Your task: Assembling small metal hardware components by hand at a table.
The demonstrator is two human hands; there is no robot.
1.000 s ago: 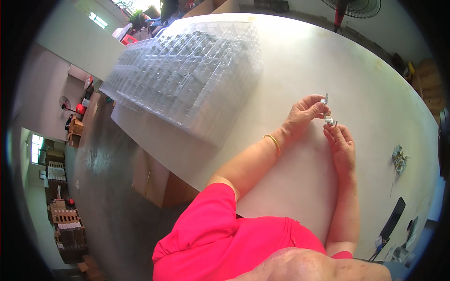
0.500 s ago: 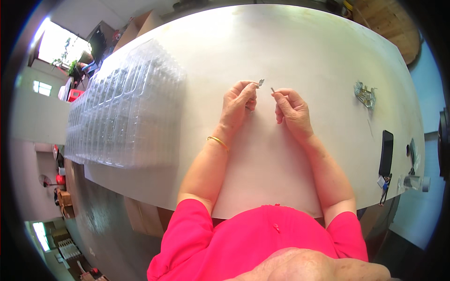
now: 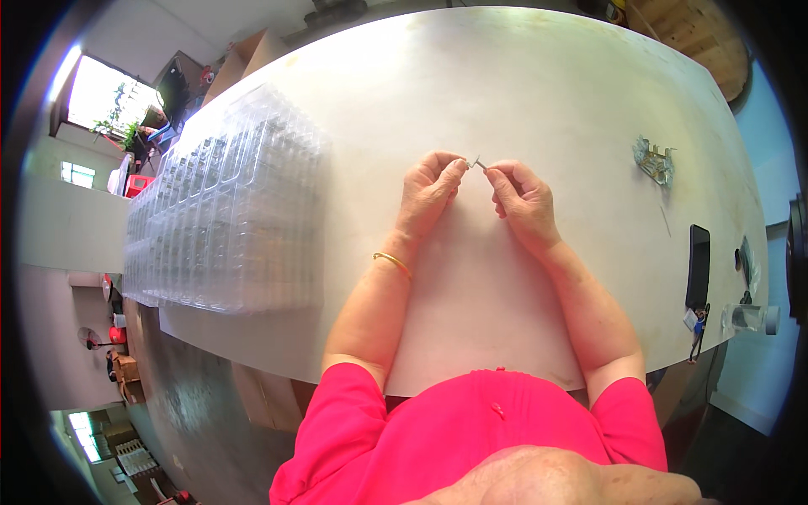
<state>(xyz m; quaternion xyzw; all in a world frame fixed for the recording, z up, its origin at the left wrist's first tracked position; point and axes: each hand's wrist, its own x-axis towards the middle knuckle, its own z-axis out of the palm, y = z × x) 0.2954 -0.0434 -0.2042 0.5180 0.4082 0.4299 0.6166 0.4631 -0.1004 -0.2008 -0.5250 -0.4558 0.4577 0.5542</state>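
Observation:
Over the middle of the white table [image 3: 471, 278], both my hands are close together, fingertips pinched. Between thumb and forefinger my left hand [image 3: 431, 189] grips a small metal piece [image 3: 468, 163], mostly covered by the fingers. My right hand [image 3: 523, 198] pinches a thin metal pin [image 3: 481, 163], its tip pointing up and left to the piece in the left hand. The two parts meet or nearly meet; whether they touch I cannot tell. A clump of small silvery and brass-coloured metal parts [image 3: 654, 162] lies on the table to the right of my hands.
A tall stack of clear plastic trays [image 3: 227, 202] covers the table's left side. Toward the right edge lie a black phone [image 3: 698, 265], blue-handled cutters [image 3: 697, 328] and a clear bottle on its side [image 3: 745, 318]. A round wooden stool [image 3: 694, 42] stands beyond the far right corner.
My hands have come closer together, the right pin moving left to the left-hand piece. The left-hand piece has turned and shows less. The whole view has shifted slightly.

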